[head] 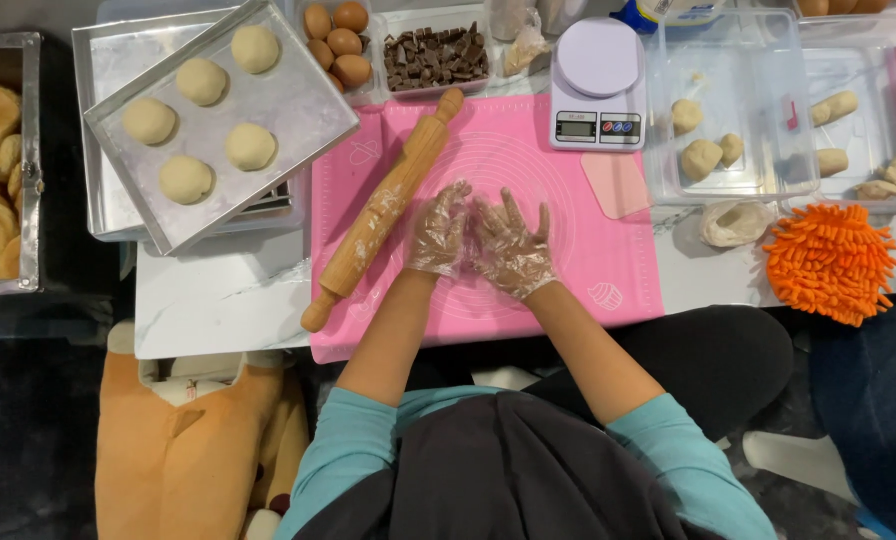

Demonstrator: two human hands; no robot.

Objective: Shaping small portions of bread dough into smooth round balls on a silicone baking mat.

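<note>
Fingers (513, 215) spread mid-mat — rolling pin (383, 210) beside left hand (441, 232).

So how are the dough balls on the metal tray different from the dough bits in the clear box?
The dough balls on the metal tray are smooth, round and alike in size; the dough bits in the clear box are lumpy and uneven. There are five on the tray, in tidy rows, but only three in the box, bunched loosely. Both are pale, unbaked dough.
</note>
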